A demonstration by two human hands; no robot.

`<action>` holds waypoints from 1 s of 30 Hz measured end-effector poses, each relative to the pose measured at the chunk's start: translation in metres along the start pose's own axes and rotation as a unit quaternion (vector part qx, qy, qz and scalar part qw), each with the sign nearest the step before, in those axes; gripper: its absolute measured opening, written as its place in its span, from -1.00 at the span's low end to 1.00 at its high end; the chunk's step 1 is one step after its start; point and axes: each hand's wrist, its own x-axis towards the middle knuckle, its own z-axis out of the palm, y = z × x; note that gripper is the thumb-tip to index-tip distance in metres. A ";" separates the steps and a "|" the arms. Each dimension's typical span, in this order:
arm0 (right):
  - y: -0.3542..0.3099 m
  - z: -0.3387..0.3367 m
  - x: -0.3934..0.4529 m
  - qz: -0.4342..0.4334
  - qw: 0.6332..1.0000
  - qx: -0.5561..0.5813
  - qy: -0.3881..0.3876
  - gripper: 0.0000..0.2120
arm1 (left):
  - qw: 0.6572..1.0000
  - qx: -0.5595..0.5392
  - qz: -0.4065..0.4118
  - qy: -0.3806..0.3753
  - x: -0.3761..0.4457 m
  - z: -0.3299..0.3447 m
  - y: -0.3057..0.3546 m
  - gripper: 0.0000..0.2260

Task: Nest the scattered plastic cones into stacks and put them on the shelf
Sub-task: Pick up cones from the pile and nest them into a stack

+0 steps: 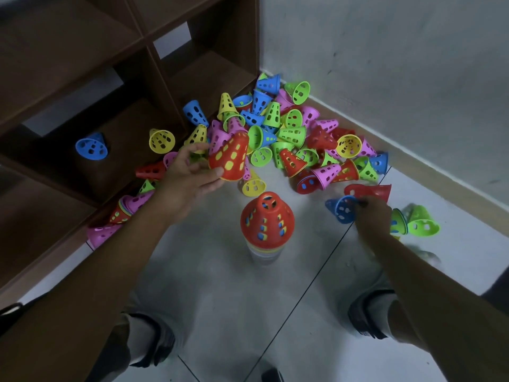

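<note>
Head view, left to right: the dark wooden shelf (82, 64) holds a blue cone (91, 148). The left hand (190, 175) grips a red cone (230, 158) over the tall stack (267, 219); nested crooked, that stack could topple. Right hand (370, 213) pinches another blue cone (343, 209). Glossy, perforated plastic may slip on the smooth tiles.
</note>
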 end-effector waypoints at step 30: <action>-0.205 -0.138 -0.063 -0.080 0.862 0.485 -0.122 -0.83 | 0.934 0.254 0.045 -0.247 -0.095 0.051 0.051 -0.40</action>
